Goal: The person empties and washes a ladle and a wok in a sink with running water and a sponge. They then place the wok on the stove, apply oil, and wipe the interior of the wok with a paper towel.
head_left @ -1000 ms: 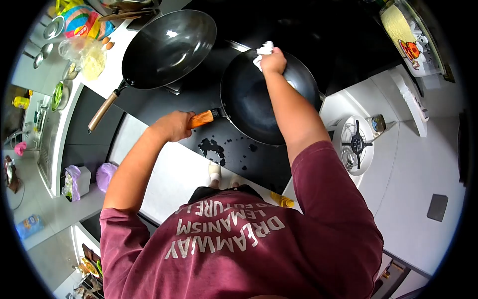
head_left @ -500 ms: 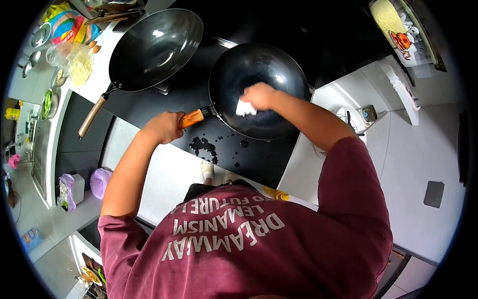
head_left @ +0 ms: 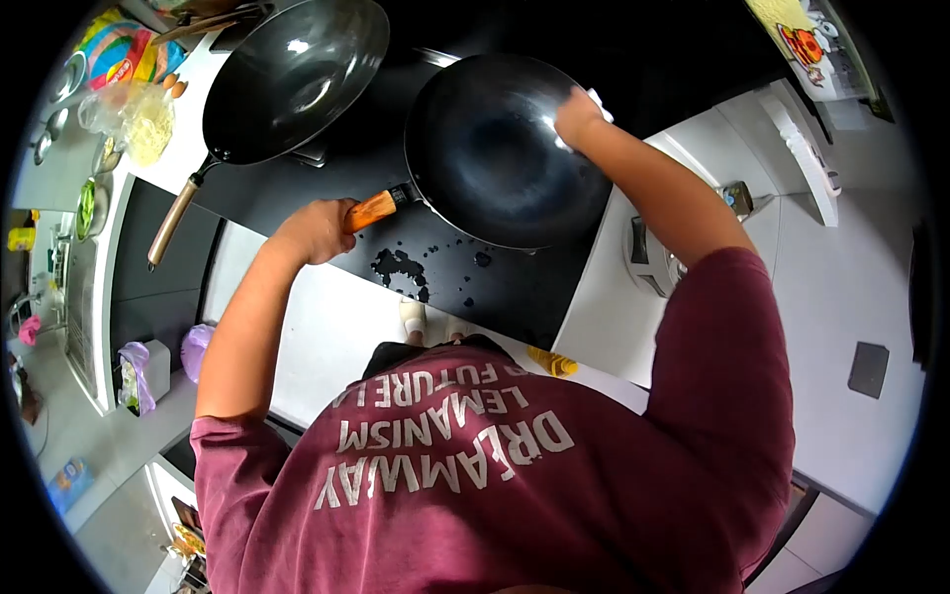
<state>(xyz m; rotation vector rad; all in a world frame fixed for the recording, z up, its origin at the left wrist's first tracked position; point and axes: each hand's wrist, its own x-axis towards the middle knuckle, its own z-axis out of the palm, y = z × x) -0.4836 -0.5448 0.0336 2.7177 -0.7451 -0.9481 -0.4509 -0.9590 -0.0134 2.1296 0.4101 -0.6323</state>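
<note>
My left hand [head_left: 322, 231] is wrapped round the orange wooden handle [head_left: 371, 211] of a dark wok [head_left: 495, 158] on the black cooktop [head_left: 534, 287]. At the wok's upper right side, my right hand [head_left: 581, 114] presses a white cloth or paper [head_left: 598, 105] against the inner wall; its fingers are closed and slightly blurred. Dark bluish sheen covers the wok's inside, which holds no food. Water drops [head_left: 398, 267] lie on the cooktop just below the handle.
A second wok [head_left: 297, 79] with a pale wooden handle [head_left: 174, 223] stands at the upper left. Beyond it are eggs [head_left: 176, 87], a bag of noodles [head_left: 148, 129] and a bowl of greens [head_left: 89, 208]. A dark flat object [head_left: 868, 369] lies at the right.
My right hand has wiped from the wok's top down to its lower middle, then up to the right side with the white cloth or paper. My left hand still holds the handle; the view has shifted.
</note>
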